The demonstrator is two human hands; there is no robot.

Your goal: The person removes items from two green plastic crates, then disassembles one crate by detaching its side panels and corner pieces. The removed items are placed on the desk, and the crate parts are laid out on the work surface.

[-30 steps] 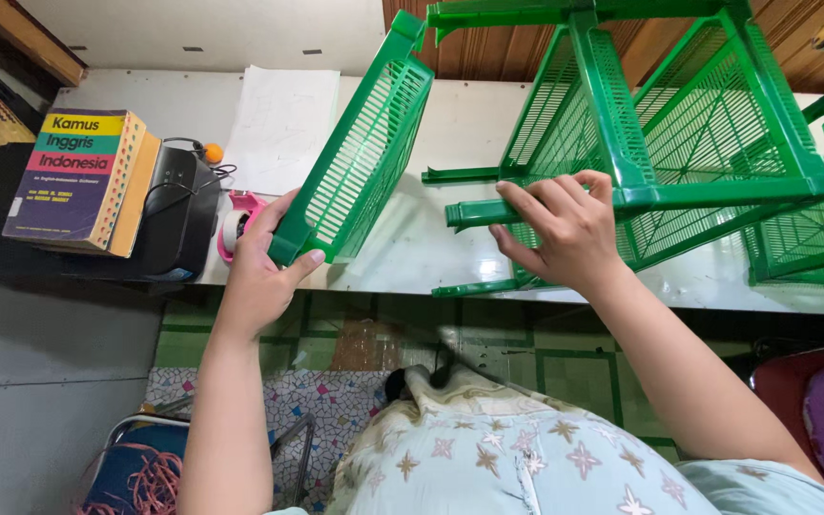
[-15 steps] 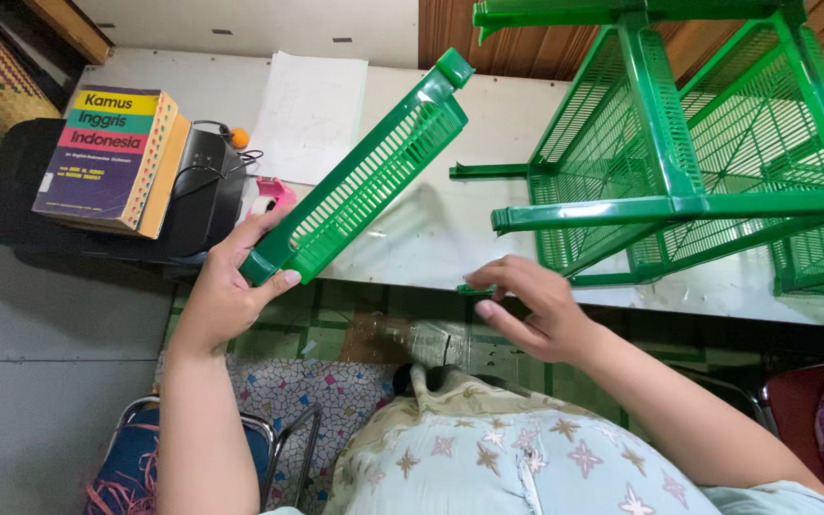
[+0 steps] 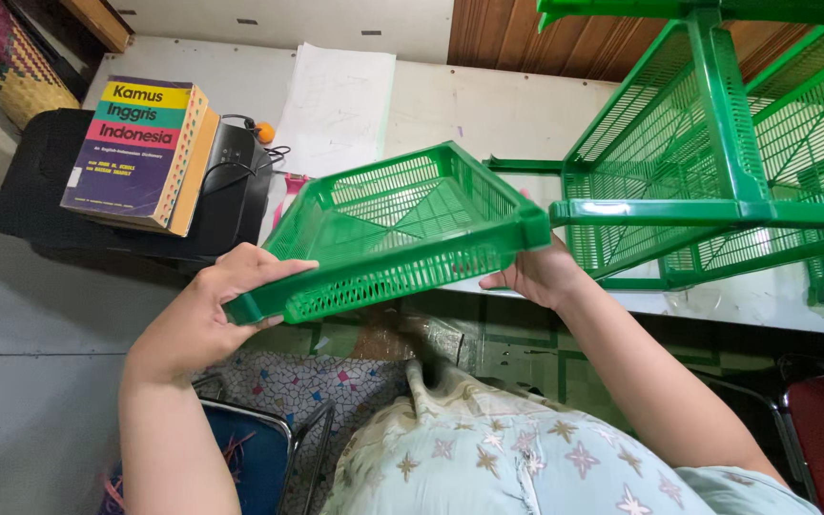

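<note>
The left hand's fingers [image 3: 269, 270] are wrapping over the near left corner of a green slotted tray [image 3: 402, 229], gripping its rim. The right hand [image 3: 536, 277] is cupping the tray's right corner from beneath, fingers mostly hidden. The tray is hovering over the white bench [image 3: 488, 105], tilted. At three o'clock a green plastic rack [image 3: 717, 191] is standing just beside it; at ten o'clock a thick book [image 3: 140, 153] is lying on a black printer [image 3: 231, 191]. Both forearms are reaching up from six o'clock.

Tray [image 3: 402, 229] sits in the middle between both hands, left hand [image 3: 204, 310] near-left, right hand [image 3: 534, 275] right. Rack [image 3: 717, 181] far right on the surface [image 3: 488, 110], book [image 3: 140, 153] far left on a printer [image 3: 231, 186].
</note>
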